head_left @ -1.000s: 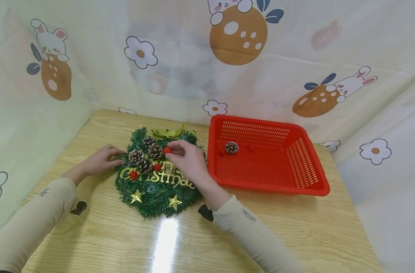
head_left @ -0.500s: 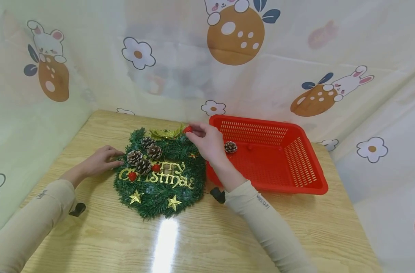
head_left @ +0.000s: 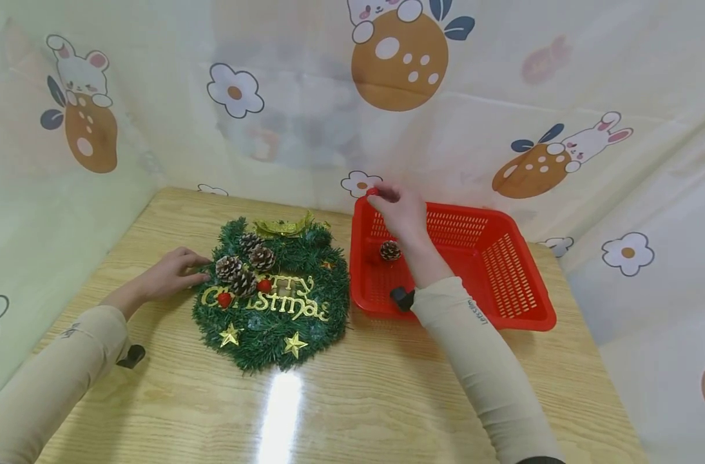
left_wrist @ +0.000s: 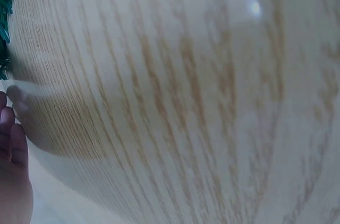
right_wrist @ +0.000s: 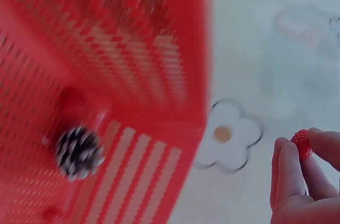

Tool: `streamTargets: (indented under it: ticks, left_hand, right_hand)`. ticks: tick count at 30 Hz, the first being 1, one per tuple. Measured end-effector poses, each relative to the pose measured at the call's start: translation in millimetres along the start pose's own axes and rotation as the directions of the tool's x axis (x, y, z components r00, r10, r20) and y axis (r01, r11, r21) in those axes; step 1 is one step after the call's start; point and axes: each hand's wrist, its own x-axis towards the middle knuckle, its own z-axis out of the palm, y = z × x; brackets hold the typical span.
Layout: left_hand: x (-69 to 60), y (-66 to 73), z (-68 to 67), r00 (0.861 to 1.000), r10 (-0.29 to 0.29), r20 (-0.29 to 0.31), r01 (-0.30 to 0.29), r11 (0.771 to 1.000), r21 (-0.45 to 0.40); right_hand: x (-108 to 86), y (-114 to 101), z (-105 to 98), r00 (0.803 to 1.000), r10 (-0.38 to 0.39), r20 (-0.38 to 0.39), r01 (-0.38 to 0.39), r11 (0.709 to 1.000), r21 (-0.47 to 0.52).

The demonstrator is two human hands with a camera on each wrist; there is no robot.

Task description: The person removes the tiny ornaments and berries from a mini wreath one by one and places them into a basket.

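My right hand (head_left: 403, 211) pinches a small red berry ornament (right_wrist: 303, 144) between thumb and fingers, above the back left corner of the red plastic basket (head_left: 451, 319). On the table's left part lies a green Christmas wreath (head_left: 271, 328) with gold "Merry Christmas" lettering (head_left: 289, 304). Several pine cones (head_left: 243, 281) cluster on its left side, with two red berries (head_left: 263, 285) beside them. At the wreath's left edge my left hand (head_left: 175, 274) rests, its relaxed fingertips touching the greenery.
Inside the basket sits a pine cone (head_left: 390, 251), near its left side. Other red bits in there are hard to tell against the red. A patterned cloth (head_left: 306, 142) hangs behind the wooden table (head_left: 341, 399).
The right hand has carried the red berry from over the wreath rightward and back to above the basket's corner. The left hand stays at the wreath's edge.
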Motion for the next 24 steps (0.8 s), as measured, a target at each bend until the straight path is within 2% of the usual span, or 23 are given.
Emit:
streamTargets:
  ticks: [11, 17, 24]
  left_hand:
    - [1.0, -2.2, 0.9, 1.000, -0.001, 0.008, 0.001, 1.000, 0.001]
    - [2.0, -3.5, 0.5, 1.000, 0.003, 0.007, -0.003, 1.000, -0.001]
    - [1.7, -4.7, 0.6, 1.000, 0.003, 0.006, -0.003, 1.000, -0.002]
  right_hand:
    - [20.8, 38.3, -26.9, 0.989, 0.117, -0.087, -0.122, 0.990, -0.064]
    - [26.7, 51.0, -36.3, 0.976, 0.184, -0.118, -0.196, 0.976, -0.097]
    - [32.9, 63.1, -44.5, 0.968, 0.214, -0.132, -0.230, 0.966, -0.118]
